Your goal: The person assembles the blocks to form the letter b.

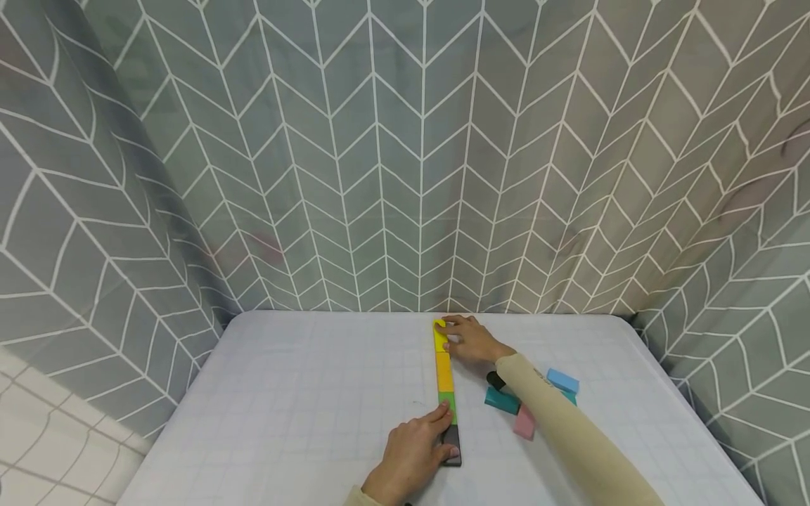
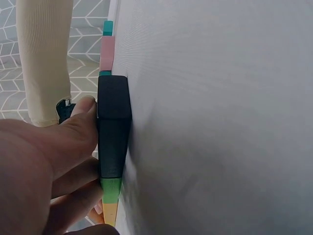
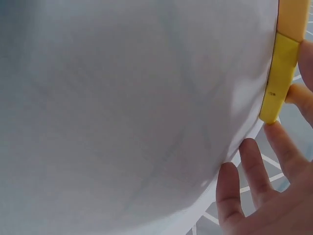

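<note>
Several flat blocks lie end to end in a straight row on the white-covered table: a black block (image 1: 452,437) nearest, then a green block (image 1: 447,398), an orange-yellow block (image 1: 444,371) and a yellow block (image 1: 441,341) farthest away. My left hand (image 1: 408,450) rests on the near end, its thumb on the black block and fingertips on the green one. At the far end, my right hand (image 1: 471,341) touches the yellow block. In the right wrist view, one fingertip meets the end of that yellow block (image 3: 279,81), while two other fingers touch the cloth.
Right of the row lie loose blocks: a teal block (image 1: 502,400), a pink block (image 1: 524,423) and a light blue block (image 1: 563,380). My right sleeve (image 1: 569,429) partly covers another teal piece. A grey chevron-patterned curtain (image 1: 405,176) hangs behind the table and along both sides.
</note>
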### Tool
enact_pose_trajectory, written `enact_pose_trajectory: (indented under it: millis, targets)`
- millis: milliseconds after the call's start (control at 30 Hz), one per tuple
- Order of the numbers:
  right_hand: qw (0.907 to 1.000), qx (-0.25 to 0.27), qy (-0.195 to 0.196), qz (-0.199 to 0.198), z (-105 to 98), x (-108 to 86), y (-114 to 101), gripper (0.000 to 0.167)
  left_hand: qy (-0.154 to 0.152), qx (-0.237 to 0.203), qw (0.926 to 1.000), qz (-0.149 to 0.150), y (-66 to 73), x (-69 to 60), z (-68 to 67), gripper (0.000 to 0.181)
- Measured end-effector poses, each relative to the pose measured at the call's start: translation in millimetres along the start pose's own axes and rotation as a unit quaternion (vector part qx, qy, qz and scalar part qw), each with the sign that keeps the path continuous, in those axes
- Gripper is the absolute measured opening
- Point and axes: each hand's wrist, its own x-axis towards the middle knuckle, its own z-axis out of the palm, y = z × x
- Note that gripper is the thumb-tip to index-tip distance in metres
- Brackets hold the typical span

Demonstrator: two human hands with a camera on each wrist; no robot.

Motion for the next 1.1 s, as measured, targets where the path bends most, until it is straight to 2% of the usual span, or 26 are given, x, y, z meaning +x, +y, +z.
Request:
enact_pose_trajectory:
  millis: [367, 600, 733, 833, 900, 1100]
  targets:
    - [0.9998, 0.017, -0.001, 0.009, 1, -2.5, -1, 0.052, -0.001, 0.015, 0.9999, -0.005, 1.6, -0.4, -1.6, 0.062]
    - [0.9992, 0.027, -0.025, -0.012, -4, -2.6, 5, 0.056, 0.002, 0.01, 0.9999, -0.004, 1.5, -0.8, -1.7, 0.061]
    - [0.9964, 0.072, -0.042, -0.016, -13, -8.1, 7, 0.062, 0.007, 0.012, 0.9999, -0.001, 1.8, -1.9, -1.9, 0.062]
    - [0.9936, 0.106, -0.04, -0.008, -26, -20.0, 6, 0.067, 0.008, 0.014, 0.9999, -0.001, 2.0, -2.5, -2.1, 0.062]
    - [0.9934, 0.108, -0.036, -0.006, -35, -32.6, 7, 0.068, 0.008, 0.015, 0.9999, -0.002, 2.0, -2.7, -2.1, 0.062]
    - [0.9973, 0.058, -0.036, -0.025, -54, -82.4, 12, 0.057, 0.02, 0.019, 0.9996, 0.003, 1.6, -4.0, -1.4, 0.061]
